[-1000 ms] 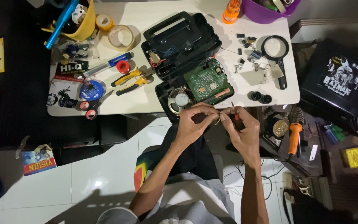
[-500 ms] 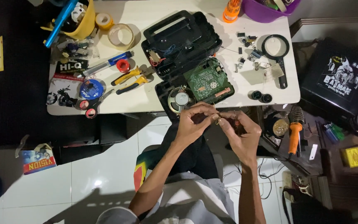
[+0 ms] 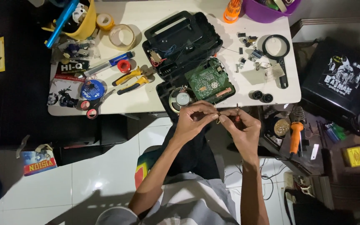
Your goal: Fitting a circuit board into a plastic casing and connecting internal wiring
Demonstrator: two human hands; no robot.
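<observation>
At the far left of the white table [image 3: 146, 106], a yellow container [image 3: 86, 25] with a blue tool [image 3: 61, 18] inside is seen, and two rolls of tape [image 3: 121, 36] lie just beside it. Below them, a blue disc [image 3: 92, 88], red-handled scissors [image 3: 93, 105] and yellow-handled pliers [image 3: 132, 80] are placed near the front edge.

In the middle, an opened black plastic case [image 3: 182, 39] is laid, with coloured wires showing inside. A green circuit board [image 3: 208, 80] is tilted against its lower part, and a round speaker [image 3: 182, 98] is seen just beside the board, at the table edge.

In front of the table edge, the left hand [image 3: 194, 121] and the right hand [image 3: 242, 127] are held close together, with the fingertips almost meeting. A thin wire [image 3: 218, 120] is pinched between them. It looks very fine and yellowish, with a small bend, and it is held just below the speaker and the circuit board. Its ends are too small to be told clearly. Each hand is closed on this wire by thumb and forefinger.

To the right, small loose parts [image 3: 246, 41] are scattered on the table, near a black magnifying glass [image 3: 276, 48] and two black knobs [image 3: 262, 96]. Further right, below the table, an orange-handled soldering iron [image 3: 296, 129] is resting.
</observation>
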